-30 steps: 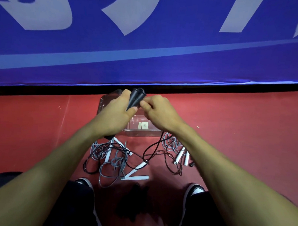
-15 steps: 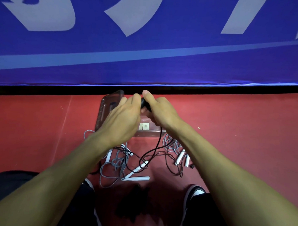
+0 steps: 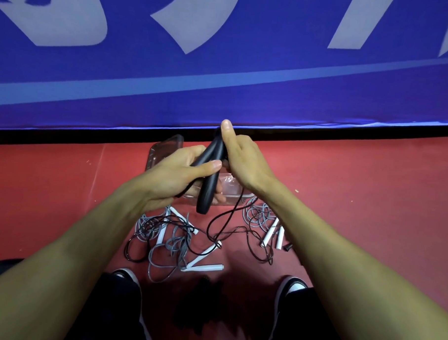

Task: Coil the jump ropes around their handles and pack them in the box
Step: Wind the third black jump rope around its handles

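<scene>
— What carries it all?
— A red floor (image 3: 357,201), running up to a blue banner (image 3: 221,92).
— And lying on it?
— A clear plastic box (image 3: 164,151) near the banner. Nearer, tangled grey ropes with white handles (image 3: 206,267), a black cord (image 3: 135,245) looped through them, and a second grey bundle (image 3: 259,217) with white handles to the right.

We saw a blue banner (image 3: 221,92) with pale lettering above a red floor (image 3: 371,189), and dark shoes (image 3: 289,285), perhaps sneakers, below.
</scene>
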The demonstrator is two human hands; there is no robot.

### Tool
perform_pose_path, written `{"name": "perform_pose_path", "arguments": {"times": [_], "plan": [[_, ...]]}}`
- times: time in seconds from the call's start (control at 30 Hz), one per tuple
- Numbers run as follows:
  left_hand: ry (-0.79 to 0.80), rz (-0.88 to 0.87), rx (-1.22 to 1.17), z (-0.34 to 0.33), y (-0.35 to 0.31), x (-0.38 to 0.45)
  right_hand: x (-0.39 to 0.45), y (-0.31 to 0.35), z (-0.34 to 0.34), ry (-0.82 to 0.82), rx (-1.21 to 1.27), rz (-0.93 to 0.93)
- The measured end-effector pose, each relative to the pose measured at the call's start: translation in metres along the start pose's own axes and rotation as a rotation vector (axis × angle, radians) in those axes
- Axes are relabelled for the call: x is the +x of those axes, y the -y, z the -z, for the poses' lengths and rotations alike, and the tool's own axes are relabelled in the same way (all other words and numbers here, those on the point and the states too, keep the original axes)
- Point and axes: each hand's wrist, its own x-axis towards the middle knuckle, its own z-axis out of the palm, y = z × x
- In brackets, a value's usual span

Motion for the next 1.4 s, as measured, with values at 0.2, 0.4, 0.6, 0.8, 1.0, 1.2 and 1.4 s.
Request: {"name": "perform_pose_path", "arguments": {"times": [0.2,0.4,0.6,0.8,1.0,1.2,1.4], "plan": [[-0.070,-0.017,0.071,-0.002,0.007,0.002,0.003,-0.010,0.005,-0.043,-0.182,-0.006],[-0.264,-0.144,0.621,-0.004,0.015,0.008,0.002,-0.011,0.006,-0.054,-0.160,-0.094],[-0.267,-0.247,1.076,-0.002,0.026,0.005,-0.002,-0.010,-0.004,0.071,-0.003,-0.226],[-0.252,-0.121,0.862,-0.006,0.016,0.009,0.002,-0.007,-0.001,0.020,-0.003,-0.122],[-0.117,-0.044,0.399,0.017,0.006,0.007,0.002,-0.007,-0.001,0.073,-0.013,-0.023],[-0.239,-0.054,0.535,0.010,0.003,0.005,0.000,-0.002,0.002,0.077,0.007,0.002],[-0.186,-0.076,0.279,0.011,0.007,0.006,0.001,-0.001,0.005,0.036,-0.105,0.012]]}}
